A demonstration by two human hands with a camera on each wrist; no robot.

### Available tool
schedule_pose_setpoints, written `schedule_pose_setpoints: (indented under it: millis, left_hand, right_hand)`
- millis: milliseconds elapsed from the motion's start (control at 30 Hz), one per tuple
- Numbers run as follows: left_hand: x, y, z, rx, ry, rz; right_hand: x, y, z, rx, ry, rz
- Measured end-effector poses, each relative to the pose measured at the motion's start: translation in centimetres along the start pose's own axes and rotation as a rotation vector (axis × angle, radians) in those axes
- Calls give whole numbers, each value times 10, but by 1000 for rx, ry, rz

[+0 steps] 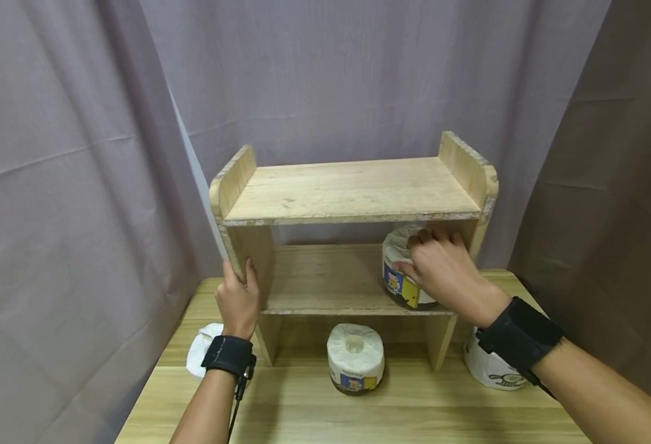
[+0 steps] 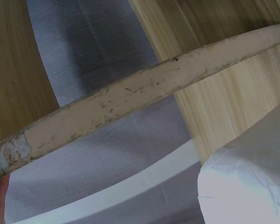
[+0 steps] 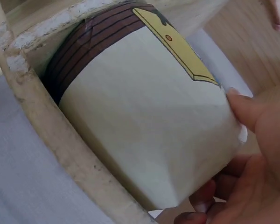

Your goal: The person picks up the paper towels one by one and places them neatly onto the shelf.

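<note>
A small wooden shelf rack (image 1: 353, 191) with an upper board and a lower board stands on the table. On the right end of its lower board is a wrapped toilet paper roll (image 1: 394, 251) with a cartoon print. My right hand (image 1: 450, 274) grips this roll from above, with the thumb at its near side in the right wrist view. The roll stands close beside the right side panel. My left hand (image 1: 238, 302) holds the front edge of the left side panel (image 2: 107, 105), its thumb on the inner side. Some of its fingers are hidden.
Another wrapped roll (image 1: 355, 364) stands on the wooden table (image 1: 325, 419) under the lower board, near the front. A white roll (image 1: 196, 354) sits left of the rack, partly behind my left wrist. One more roll (image 1: 486, 364) stands at the right. Grey curtains (image 1: 348, 74) hang behind.
</note>
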State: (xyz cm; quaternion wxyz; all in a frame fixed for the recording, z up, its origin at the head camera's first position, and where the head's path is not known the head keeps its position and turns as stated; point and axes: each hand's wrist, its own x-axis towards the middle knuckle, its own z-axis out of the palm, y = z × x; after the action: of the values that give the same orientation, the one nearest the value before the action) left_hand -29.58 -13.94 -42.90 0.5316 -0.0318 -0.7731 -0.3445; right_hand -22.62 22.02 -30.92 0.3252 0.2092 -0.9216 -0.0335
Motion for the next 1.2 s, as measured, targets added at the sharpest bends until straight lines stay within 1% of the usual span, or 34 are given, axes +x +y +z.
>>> schedule_pose_setpoints:
  millis: [133,300,400,567,733,833,867,900,1033,1067,1100,1167,1200]
  left_hand:
    - [1,1,2,2,0,17]
    - [0,2,5,5,6,26]
    - [-2,3,6,23,8,28]
    - [-3,4,7,25,16,22]
    - [-5,8,9,20,6,17]
    - [-6,10,9,18,10,14]
    - [-7,11,9,16,8,13]
    - [-7,12,10,13,4,12]
    - [-5,16,11,6,-4,16]
    - [-5,17,11,10,-8,18]
    - [-5,18,11,12,-10,17]
    - [-5,21,11,23,-12,14]
    - [-6,22,11,27,-10,12]
  right_hand:
    - [3,0,1,26,35,26]
    - [11,-7,-1,51,51,137]
    - [16,-14,-3,30,83,184]
    - [24,-24,-1,-70,185,166]
    - [29,-28,4,-140,214,188]
    - [28,-25,8,-174,268,151]
    - [28,-24,8,-177,269,149]
    - [28,-23,8,-166,255,165]
    - [31,-18,4,-111,99,275]
    - [31,-18,2,-108,71,294]
    - [31,-16,0,-106,57,300]
    - [31,-14,-2,-121,59,274]
    - [30,-14,-2,-119,55,276]
